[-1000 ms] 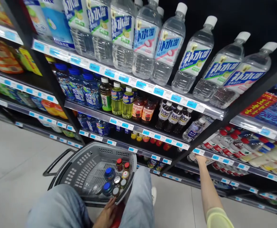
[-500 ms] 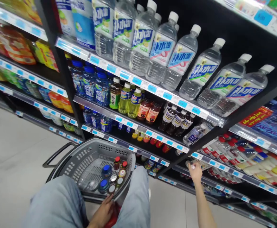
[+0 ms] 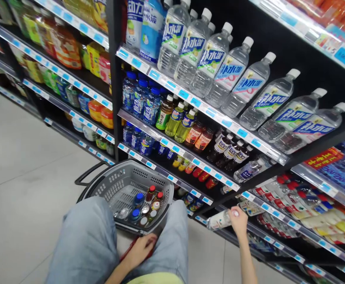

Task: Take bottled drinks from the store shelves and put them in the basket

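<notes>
- Your right forearm (image 3: pixel 247 256) is slanting up from the bottom edge, right of centre.
- Your right hand (image 3: pixel 239 221) is gripping at the lower right of the frame, curling inward.
- Your left forearm (image 3: pixel 121 272) is slanting in from the bottom edge, left of centre.
- Your left hand (image 3: pixel 143 247) is resting lower, pointing toward the upper right.

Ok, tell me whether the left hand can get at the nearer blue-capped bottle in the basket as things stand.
Probably yes: the left hand is just outside the near rim of the basket, and nothing covers the top of the blue-capped bottle. The hand would likely need to lift over that rim.
</notes>
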### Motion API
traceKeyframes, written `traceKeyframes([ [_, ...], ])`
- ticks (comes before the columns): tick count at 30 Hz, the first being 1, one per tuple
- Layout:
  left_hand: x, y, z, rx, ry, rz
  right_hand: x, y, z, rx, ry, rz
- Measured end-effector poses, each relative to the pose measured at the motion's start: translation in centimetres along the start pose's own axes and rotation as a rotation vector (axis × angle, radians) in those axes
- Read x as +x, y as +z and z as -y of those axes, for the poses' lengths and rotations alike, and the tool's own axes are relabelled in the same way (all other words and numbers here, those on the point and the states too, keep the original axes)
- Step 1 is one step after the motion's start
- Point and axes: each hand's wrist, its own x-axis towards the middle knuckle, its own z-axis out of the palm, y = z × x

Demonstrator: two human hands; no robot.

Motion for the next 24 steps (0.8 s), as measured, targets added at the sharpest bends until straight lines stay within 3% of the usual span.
traceKeyframes([
  [3,-0.7,-0.1,-0.9,-0.247,-0.078,0.009,-2.9,2.4,6.4,0.102,-0.236,0.165],
  [6,-2.3,-0.4,-2.3,-0.460,-0.241,0.029,-5.8,4.6,12.6,0.230,-0.393,0.300],
  [8,-3.5,-1.0,-3.7,-0.580,-0.294,0.050,-7.5,5.9,15.9,0.306,-0.444,0.375],
  [11,-5.1,-1.9,-5.8,-0.782,-0.246,0.058,-9.8,8.0,19.0,0.423,-0.412,0.416],
  [16,-6.2,-3.3,-6.6,-0.955,-0.209,-0.028,-14.5,12.1,19.4,0.648,-0.098,0.371],
  [20,-5.9,-3.6,-5.8,-0.954,-0.247,-0.108,-16.9,14.0,16.8,0.752,0.160,0.270],
  [24,-4.6,-2.1,-5.0,-0.948,-0.257,-0.120,-17.1,14.3,13.0,0.809,0.558,0.123],
])
